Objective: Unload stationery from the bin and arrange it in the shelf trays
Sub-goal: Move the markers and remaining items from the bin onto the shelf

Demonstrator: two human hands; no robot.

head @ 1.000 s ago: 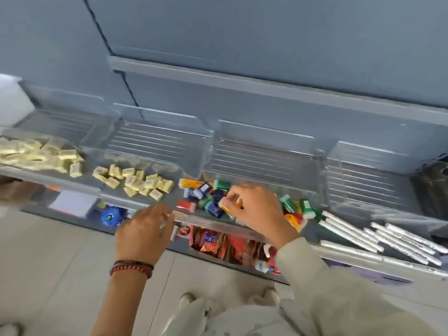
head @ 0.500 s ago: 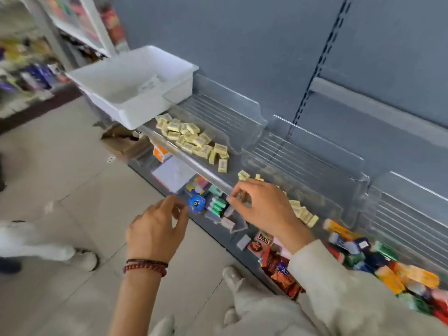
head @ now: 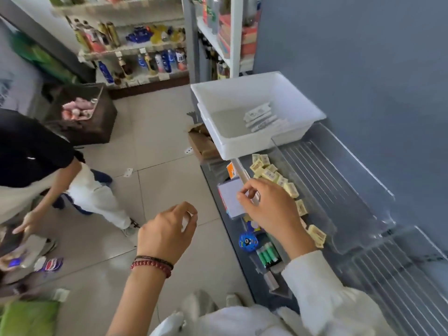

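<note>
Head view: white bin (head: 242,150) sits beyond the right hand (head: 269,209)

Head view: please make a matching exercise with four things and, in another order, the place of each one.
Things:
1. packets
2. erasers
3. blue ball
4. bracelets

Places:
A. on the left wrist
B. in the bin
C. on the lower shelf
D. in the clear tray

Pairs: 1-B; 2-D; 3-C; 4-A
</note>
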